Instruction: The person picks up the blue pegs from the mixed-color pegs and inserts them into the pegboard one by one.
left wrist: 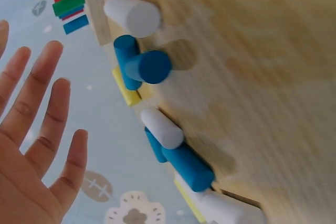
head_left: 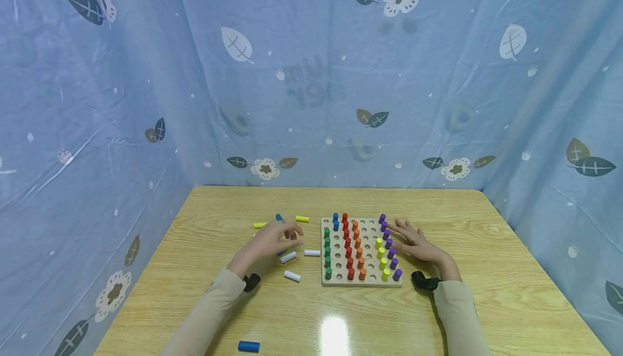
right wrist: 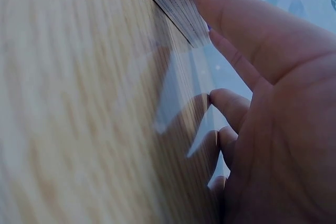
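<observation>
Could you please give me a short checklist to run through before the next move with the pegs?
1. Left hand free to pick up: ok; nothing shows in its grasp.
2. Right hand steadying the board: cannot tell; it is at the board's right side, but contact is unclear.
3. Room beside the two blue pegs in the board: ok; empty holes follow in their line.
4. White pegs placed: not ok; several lie loose on the table.
5. Loose blue pegs gathered together: not ok; one lies apart, nearer the person.
</observation>
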`<state>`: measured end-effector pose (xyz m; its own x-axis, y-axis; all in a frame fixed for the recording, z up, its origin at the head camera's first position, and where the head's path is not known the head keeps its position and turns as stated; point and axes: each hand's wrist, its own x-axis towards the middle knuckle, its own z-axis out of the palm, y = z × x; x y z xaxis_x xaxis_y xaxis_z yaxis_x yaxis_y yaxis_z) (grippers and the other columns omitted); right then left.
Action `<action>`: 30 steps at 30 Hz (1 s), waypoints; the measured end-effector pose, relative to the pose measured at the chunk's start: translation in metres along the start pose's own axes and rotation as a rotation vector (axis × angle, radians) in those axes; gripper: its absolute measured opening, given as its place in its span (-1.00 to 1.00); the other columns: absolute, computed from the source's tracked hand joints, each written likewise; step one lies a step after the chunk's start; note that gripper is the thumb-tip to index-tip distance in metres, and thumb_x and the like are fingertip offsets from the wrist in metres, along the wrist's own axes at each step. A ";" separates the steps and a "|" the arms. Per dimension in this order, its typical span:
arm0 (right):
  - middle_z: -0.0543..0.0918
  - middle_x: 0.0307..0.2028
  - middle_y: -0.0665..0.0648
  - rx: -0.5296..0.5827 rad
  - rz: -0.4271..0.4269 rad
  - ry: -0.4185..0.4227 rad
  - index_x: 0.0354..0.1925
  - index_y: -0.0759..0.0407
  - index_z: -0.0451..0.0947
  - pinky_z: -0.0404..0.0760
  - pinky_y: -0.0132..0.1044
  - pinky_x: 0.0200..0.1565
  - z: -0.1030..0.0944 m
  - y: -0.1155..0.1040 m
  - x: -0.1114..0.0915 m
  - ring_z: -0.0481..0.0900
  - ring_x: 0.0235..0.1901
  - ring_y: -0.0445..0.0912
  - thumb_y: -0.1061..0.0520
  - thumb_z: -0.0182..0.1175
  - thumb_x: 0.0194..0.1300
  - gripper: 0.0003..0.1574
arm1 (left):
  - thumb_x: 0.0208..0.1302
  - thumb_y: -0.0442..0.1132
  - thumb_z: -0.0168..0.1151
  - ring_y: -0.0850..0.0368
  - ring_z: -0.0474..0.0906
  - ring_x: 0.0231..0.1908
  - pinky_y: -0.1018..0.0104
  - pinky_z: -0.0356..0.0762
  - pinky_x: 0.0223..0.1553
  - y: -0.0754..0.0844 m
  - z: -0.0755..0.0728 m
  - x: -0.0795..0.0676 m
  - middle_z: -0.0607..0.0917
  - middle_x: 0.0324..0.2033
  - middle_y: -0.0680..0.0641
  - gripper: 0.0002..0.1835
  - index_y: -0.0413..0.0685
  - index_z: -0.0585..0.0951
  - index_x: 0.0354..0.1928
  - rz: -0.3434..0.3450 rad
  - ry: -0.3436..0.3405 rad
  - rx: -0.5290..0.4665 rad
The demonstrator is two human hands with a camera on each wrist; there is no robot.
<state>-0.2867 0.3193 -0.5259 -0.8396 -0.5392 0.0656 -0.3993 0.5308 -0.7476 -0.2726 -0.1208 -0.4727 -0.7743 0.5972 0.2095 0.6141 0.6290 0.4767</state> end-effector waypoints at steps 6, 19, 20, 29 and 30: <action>-0.20 0.39 0.47 -0.002 0.000 -0.002 0.39 0.16 0.08 -0.63 0.36 0.13 0.000 0.000 0.000 -0.51 0.33 0.40 0.13 0.04 0.37 -0.31 | 0.23 -0.03 0.21 0.31 0.53 -0.33 0.35 0.49 -0.32 -0.001 -0.001 -0.017 0.62 -0.36 0.20 -0.72 0.05 0.61 -0.07 -0.038 -0.018 -0.021; -0.22 0.40 0.45 0.017 0.002 -0.005 0.40 0.17 0.06 -0.62 0.36 0.13 0.000 0.001 -0.001 -0.51 0.33 0.39 0.16 0.03 0.37 -0.30 | 0.22 0.07 0.18 0.36 0.53 -0.32 0.35 0.49 -0.29 -0.009 -0.002 -0.051 0.62 -0.39 0.25 -0.70 0.13 0.60 -0.08 -0.042 -0.045 0.016; -0.22 0.39 0.45 0.017 0.002 -0.004 0.40 0.17 0.06 -0.62 0.36 0.13 0.000 0.000 0.000 -0.51 0.33 0.39 0.16 0.03 0.37 -0.30 | 0.22 0.08 0.18 0.37 0.53 -0.32 0.35 0.49 -0.28 -0.010 -0.002 -0.053 0.62 -0.38 0.25 -0.69 0.12 0.60 -0.08 -0.036 -0.045 0.017; -0.22 0.39 0.46 0.009 0.008 0.000 0.40 0.16 0.06 -0.62 0.36 0.14 0.001 0.000 -0.001 -0.51 0.33 0.39 0.14 0.02 0.37 -0.30 | 0.23 0.13 0.14 0.36 0.52 -0.30 0.35 0.48 -0.27 -0.010 -0.002 -0.068 0.60 -0.36 0.29 -0.69 0.21 0.60 -0.09 -0.007 -0.046 0.029; -0.22 0.39 0.46 0.010 0.007 0.000 0.40 0.16 0.05 -0.62 0.36 0.14 0.001 0.000 -0.001 -0.51 0.33 0.39 0.15 0.02 0.38 -0.30 | 0.23 0.13 0.14 0.36 0.52 -0.30 0.35 0.48 -0.27 -0.009 -0.002 -0.069 0.61 -0.36 0.29 -0.70 0.21 0.60 -0.08 -0.004 -0.045 0.025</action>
<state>-0.2851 0.3192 -0.5262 -0.8425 -0.5352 0.0604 -0.3894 0.5278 -0.7549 -0.2248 -0.1687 -0.4898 -0.7697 0.6157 0.1689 0.6147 0.6434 0.4563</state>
